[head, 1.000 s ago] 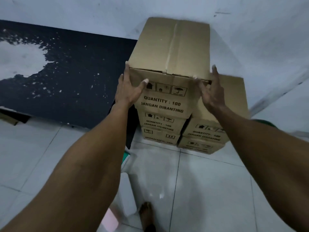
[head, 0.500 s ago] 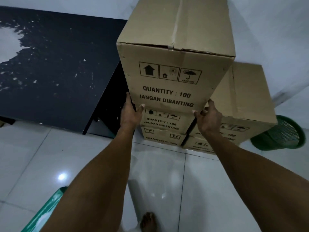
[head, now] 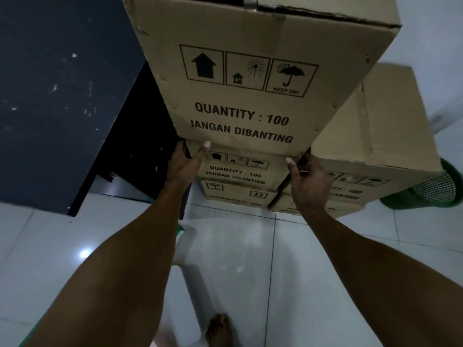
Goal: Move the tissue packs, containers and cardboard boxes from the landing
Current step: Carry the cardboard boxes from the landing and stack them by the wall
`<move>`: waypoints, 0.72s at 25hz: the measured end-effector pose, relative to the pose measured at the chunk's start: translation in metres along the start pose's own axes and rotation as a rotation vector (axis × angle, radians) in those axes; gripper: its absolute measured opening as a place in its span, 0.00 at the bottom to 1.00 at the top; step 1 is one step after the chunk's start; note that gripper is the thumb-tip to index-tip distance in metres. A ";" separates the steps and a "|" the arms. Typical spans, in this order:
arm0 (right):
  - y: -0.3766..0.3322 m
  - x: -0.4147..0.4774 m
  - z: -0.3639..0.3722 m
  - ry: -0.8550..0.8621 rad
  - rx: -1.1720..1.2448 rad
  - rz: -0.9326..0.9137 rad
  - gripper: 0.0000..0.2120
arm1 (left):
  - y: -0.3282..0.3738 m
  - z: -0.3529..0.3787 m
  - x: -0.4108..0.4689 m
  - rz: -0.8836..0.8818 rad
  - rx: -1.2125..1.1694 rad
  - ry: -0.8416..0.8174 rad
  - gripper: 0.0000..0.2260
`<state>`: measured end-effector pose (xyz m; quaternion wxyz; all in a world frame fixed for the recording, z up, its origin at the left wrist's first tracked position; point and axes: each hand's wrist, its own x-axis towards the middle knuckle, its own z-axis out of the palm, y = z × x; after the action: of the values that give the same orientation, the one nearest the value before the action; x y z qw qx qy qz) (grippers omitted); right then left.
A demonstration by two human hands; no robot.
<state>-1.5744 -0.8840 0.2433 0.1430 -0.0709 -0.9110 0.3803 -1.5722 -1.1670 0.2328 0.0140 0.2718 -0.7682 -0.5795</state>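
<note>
- At the bottom centre of the frame a bare foot (head: 220,329) stands on the glossy white tiled floor (head: 350,259).
- Two bare forearms reach up from the lower corners toward the middle.
- The left hand (head: 184,166) grips the lower left corner of the large brown top cardboard box (head: 250,26). Its thumb lies on the front's bottom edge, and its fingers wrap round the side, out of sight.
- The right hand (head: 309,179) holds the lower right corner likewise, thumb raised and fingers hidden behind.
- This box fills the upper centre, topping a stack. Its scuffed front is printed in black with arrow, sun and umbrella symbols, "KEEP DRY", "QUANTITY : 100" and "JANGAN DIBANTING".
- Under it sit matching lower boxes (head: 240,176), and a second stack of boxes (head: 370,136) stands just beside them on the right.
- A green mesh basket (head: 436,194) shows at the right edge, and a dark speckled panel (head: 62,108) fills the upper left.
</note>
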 end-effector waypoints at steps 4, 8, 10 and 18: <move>0.007 -0.009 0.021 -0.053 0.150 0.068 0.24 | -0.006 0.005 0.007 0.028 -0.094 0.001 0.42; 0.007 -0.009 0.028 0.074 0.159 0.078 0.21 | -0.005 0.010 0.000 0.090 -0.080 0.034 0.34; 0.009 -0.006 0.026 0.096 0.169 0.060 0.20 | -0.001 0.011 -0.006 0.103 -0.090 0.033 0.29; 0.011 -0.004 0.023 0.129 0.070 0.021 0.19 | 0.002 0.012 -0.010 0.117 -0.103 0.091 0.36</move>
<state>-1.5777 -0.8929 0.2194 0.1998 -0.0997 -0.8853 0.4079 -1.5689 -1.1518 0.2332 0.0966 0.2517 -0.7505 -0.6034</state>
